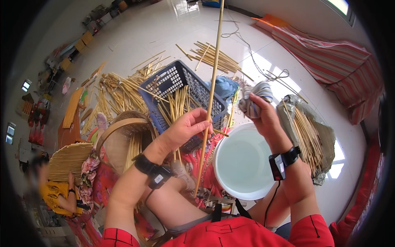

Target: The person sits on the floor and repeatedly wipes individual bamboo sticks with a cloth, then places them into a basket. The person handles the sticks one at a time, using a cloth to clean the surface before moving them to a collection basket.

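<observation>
My left hand [190,127] pinches a long, thin, pale stick [214,61], possibly bamboo or reed, that stands nearly upright and runs past the top of the view. Its lower end comes down between my legs. In my right hand [269,121] is a crumpled striped cloth [256,99], grey and white, gripped a little right of the stick and apart from it. Below that hand sits a round white tub [218,173] of water. A dark blue plastic crate [181,68] holding several similar sticks [177,101] is just beyond my left hand.
Left of the crate stands a wicker basket [108,138] with an arched handle. Loose sticks [216,57] lie on the tiled floor. A plastic-wrapped stick bundle [306,142] is right of the tub. A person in yellow [61,199] sits far left, beside another stick bundle [70,160].
</observation>
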A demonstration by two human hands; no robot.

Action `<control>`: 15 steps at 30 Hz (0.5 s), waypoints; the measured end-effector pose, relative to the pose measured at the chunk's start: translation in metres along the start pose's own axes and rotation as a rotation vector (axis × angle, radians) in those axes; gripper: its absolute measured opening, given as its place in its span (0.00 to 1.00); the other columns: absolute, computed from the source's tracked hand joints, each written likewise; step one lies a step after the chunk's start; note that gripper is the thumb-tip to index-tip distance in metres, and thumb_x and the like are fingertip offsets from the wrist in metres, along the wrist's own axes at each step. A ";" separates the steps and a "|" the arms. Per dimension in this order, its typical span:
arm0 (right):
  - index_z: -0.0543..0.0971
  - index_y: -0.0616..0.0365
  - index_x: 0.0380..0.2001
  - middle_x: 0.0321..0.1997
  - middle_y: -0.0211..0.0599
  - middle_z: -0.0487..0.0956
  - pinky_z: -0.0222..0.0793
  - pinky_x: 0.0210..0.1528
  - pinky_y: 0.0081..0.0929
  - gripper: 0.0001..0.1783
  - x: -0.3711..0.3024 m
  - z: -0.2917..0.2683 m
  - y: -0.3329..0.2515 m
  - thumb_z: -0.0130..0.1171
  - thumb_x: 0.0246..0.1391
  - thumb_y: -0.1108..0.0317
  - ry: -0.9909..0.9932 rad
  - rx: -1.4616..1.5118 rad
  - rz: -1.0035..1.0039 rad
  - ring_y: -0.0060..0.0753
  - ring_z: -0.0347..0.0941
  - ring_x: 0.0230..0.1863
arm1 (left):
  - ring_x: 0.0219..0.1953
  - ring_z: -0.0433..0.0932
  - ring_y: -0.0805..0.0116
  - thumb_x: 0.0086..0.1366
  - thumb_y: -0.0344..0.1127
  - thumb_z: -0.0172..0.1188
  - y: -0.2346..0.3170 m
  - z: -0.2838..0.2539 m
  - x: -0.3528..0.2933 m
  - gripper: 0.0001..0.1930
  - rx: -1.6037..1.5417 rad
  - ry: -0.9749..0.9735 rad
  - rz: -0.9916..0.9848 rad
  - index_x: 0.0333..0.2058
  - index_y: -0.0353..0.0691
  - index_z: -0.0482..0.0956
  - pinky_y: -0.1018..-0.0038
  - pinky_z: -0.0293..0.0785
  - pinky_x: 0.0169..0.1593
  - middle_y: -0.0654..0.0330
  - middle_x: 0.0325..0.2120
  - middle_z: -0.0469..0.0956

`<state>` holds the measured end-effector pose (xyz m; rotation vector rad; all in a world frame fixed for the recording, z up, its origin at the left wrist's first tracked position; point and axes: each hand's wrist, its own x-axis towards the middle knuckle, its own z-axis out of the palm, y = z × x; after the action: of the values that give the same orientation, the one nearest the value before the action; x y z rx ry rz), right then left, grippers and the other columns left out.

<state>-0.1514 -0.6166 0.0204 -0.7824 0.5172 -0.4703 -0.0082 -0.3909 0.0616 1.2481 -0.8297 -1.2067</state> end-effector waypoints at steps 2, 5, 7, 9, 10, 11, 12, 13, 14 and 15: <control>0.74 0.61 0.39 0.35 0.34 0.78 0.74 0.39 0.25 0.12 -0.013 0.017 0.002 0.57 0.56 0.65 -0.047 0.005 0.021 0.27 0.77 0.35 | 0.35 0.74 0.74 0.68 0.34 0.50 -0.013 0.012 0.011 0.08 -0.158 -0.021 0.026 0.42 0.39 0.70 0.78 0.72 0.43 0.62 0.31 0.74; 0.73 0.62 0.42 0.39 0.39 0.79 0.74 0.45 0.30 0.15 -0.019 0.015 0.005 0.53 0.59 0.61 -0.120 0.018 0.082 0.31 0.78 0.39 | 0.35 0.74 0.72 0.69 0.34 0.49 -0.035 0.025 0.026 0.08 -0.310 -0.037 0.020 0.43 0.39 0.69 0.76 0.71 0.44 0.62 0.30 0.73; 0.73 0.63 0.43 0.40 0.40 0.79 0.73 0.47 0.32 0.17 -0.021 0.013 0.006 0.50 0.61 0.59 -0.178 0.027 0.141 0.33 0.78 0.40 | 0.34 0.73 0.71 0.69 0.35 0.47 -0.045 0.028 0.027 0.09 -0.385 -0.043 -0.006 0.44 0.39 0.69 0.76 0.71 0.43 0.62 0.29 0.72; 0.73 0.63 0.43 0.37 0.37 0.79 0.72 0.41 0.28 0.17 -0.021 0.014 0.012 0.53 0.59 0.60 -0.143 0.072 0.155 0.30 0.77 0.36 | 0.33 0.73 0.70 0.69 0.35 0.46 -0.046 0.032 0.028 0.09 -0.456 -0.085 -0.040 0.44 0.38 0.68 0.75 0.71 0.42 0.62 0.28 0.71; 0.74 0.63 0.43 0.36 0.36 0.79 0.71 0.38 0.26 0.17 -0.022 0.015 0.016 0.55 0.58 0.60 -0.125 0.097 0.162 0.28 0.76 0.35 | 0.33 0.73 0.69 0.69 0.35 0.45 -0.047 0.033 0.028 0.10 -0.489 -0.104 -0.059 0.44 0.38 0.68 0.75 0.70 0.42 0.62 0.28 0.70; 0.74 0.64 0.43 0.36 0.39 0.79 0.71 0.39 0.25 0.17 -0.023 0.016 0.019 0.55 0.57 0.60 -0.148 0.126 0.194 0.30 0.76 0.34 | 0.33 0.73 0.68 0.70 0.36 0.43 -0.053 0.035 0.027 0.11 -0.529 -0.106 -0.051 0.45 0.37 0.67 0.75 0.70 0.41 0.63 0.26 0.69; 0.73 0.64 0.42 0.36 0.39 0.79 0.71 0.39 0.25 0.17 -0.025 0.016 0.021 0.56 0.57 0.61 -0.184 0.115 0.208 0.30 0.76 0.34 | 0.32 0.72 0.68 0.70 0.37 0.43 -0.054 0.037 0.027 0.12 -0.532 -0.095 -0.061 0.46 0.37 0.67 0.75 0.70 0.40 0.63 0.27 0.69; 0.73 0.64 0.42 0.36 0.39 0.78 0.71 0.39 0.26 0.17 -0.026 0.017 0.023 0.56 0.57 0.61 -0.220 0.105 0.223 0.30 0.76 0.34 | 0.32 0.72 0.68 0.70 0.37 0.42 -0.053 0.040 0.027 0.12 -0.534 -0.083 -0.070 0.46 0.37 0.66 0.75 0.70 0.40 0.62 0.27 0.69; 0.73 0.64 0.42 0.35 0.40 0.78 0.72 0.39 0.26 0.17 -0.028 0.018 0.024 0.56 0.57 0.61 -0.256 0.095 0.239 0.31 0.76 0.34 | 0.32 0.72 0.68 0.71 0.37 0.42 -0.054 0.042 0.027 0.12 -0.537 -0.071 -0.080 0.47 0.37 0.66 0.75 0.70 0.40 0.62 0.27 0.69; 0.73 0.64 0.42 0.35 0.40 0.78 0.72 0.38 0.28 0.16 -0.032 0.028 0.022 0.58 0.55 0.64 -0.206 0.086 0.199 0.31 0.76 0.34 | 0.32 0.72 0.69 0.71 0.37 0.42 -0.055 0.042 0.027 0.12 -0.556 -0.084 -0.085 0.47 0.37 0.66 0.75 0.69 0.39 0.63 0.27 0.69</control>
<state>-0.1556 -0.5692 0.0284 -0.6800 0.3756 -0.2229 -0.0542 -0.4216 0.0117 0.7861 -0.4524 -1.4423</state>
